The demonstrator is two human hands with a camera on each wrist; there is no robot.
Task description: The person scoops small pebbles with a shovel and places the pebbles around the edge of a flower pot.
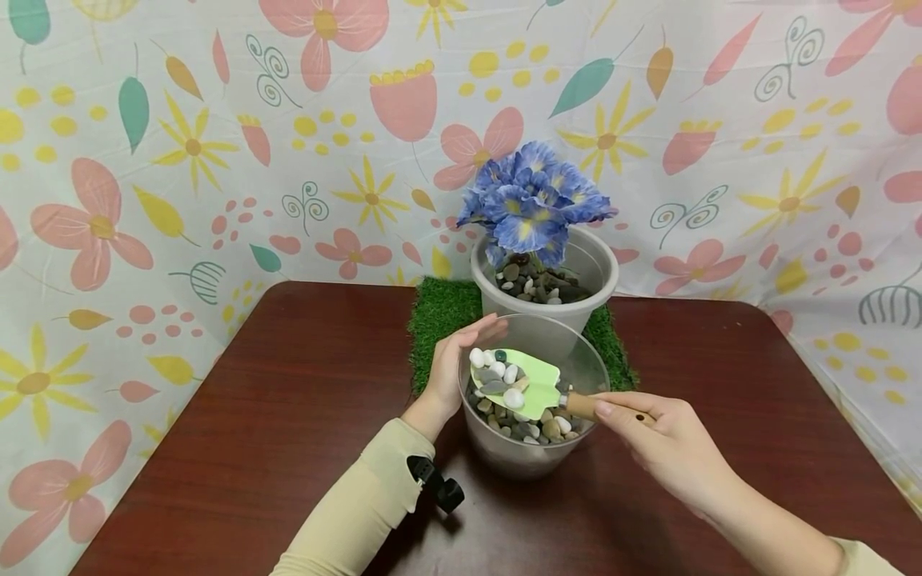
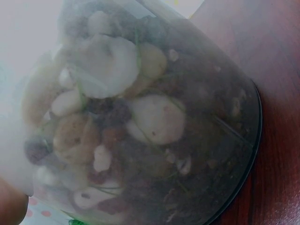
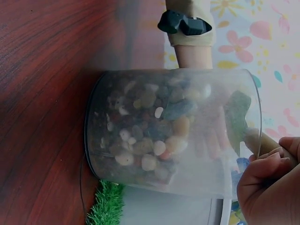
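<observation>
Head view: a clear plastic tub (image 1: 529, 448) stands on the dark red table (image 1: 274, 416), partly filled with pebbles (image 1: 522, 428). The left hand (image 1: 454, 368) lies flat against the tub's left wall near the rim, fingers straight and together, pressing rather than gripping. The right hand (image 1: 666, 444) is just right of the tub and grips the wooden handle of a small green trowel (image 1: 522, 384), fingers curled round it. The trowel blade hangs over the tub's mouth, between the two hands, and carries a few white and grey stones (image 1: 497, 374).

Just behind the tub a grey flowerpot (image 1: 598, 272) with blue flowers (image 1: 533, 200) stands on a square of fake grass (image 1: 439, 308); stones cover the pot's surface around the stems.

The right wrist view shows the tub (image 3: 178, 131) side-on with the pebbles (image 3: 150, 136) heaped at its base, and the right hand (image 3: 267, 183) closed on the handle at the rim. The left wrist view is foggy and pressed close to the tub (image 2: 187, 140); it appears to show only pebbles (image 2: 154, 117) through the wall, with what may be a fingertip in the corner.
</observation>
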